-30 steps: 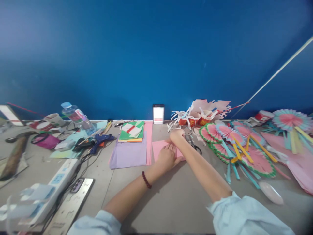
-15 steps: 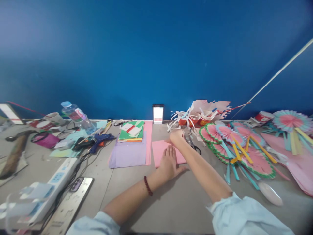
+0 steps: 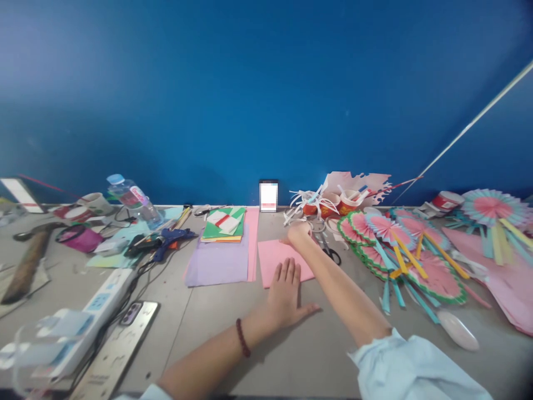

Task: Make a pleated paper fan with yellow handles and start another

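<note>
Your left hand (image 3: 285, 297) is flattened, thumb out, fingers over the near edge of the pink paper (image 3: 267, 256) on the tabletop (image 3: 308, 361). Your right hand (image 3: 298, 234) bends at its far edge; whether it grips, I cannot tell.

Soft, fairly even light; a pale sheen clouds the blue wall (image 3: 266, 100) at upper left, the right corners are dark. Faint shadow lies below the left forearm (image 3: 208, 361). Edges stretch and blur; central screen (image 3: 268, 195) pixelated.

The paper (image 3: 271, 251) is plain pink, the sheets (image 3: 220, 264) lilac, the bracelet (image 3: 242, 338) seemingly dark red.
</note>
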### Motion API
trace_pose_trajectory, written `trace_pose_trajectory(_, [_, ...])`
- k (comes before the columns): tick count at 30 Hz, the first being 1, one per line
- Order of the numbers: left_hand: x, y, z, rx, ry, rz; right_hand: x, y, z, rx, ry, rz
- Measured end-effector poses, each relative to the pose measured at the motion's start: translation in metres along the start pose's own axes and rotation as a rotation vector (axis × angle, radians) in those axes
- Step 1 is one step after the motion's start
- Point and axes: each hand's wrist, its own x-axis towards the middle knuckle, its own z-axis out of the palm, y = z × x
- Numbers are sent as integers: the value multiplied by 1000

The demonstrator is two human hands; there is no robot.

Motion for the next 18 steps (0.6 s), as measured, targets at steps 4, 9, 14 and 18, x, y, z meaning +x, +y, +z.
trace_pose_trajectory(4, [-8, 1, -3, -12, -4, 27, 1, -1, 0, 0, 0, 14])
trace_pose_trajectory(9, [-11, -1, -11, -71, -58, 65, 0, 0, 2, 3, 5, 23])
trace_pose_trajectory(14, [-11, -2, -13, -87, -66, 74, -3, 1, 3, 7, 21, 12])
trace_pose_trajectory(18, [-11, -1, -13, -81, -77, 66, -5, 1, 7, 16, 15, 7])
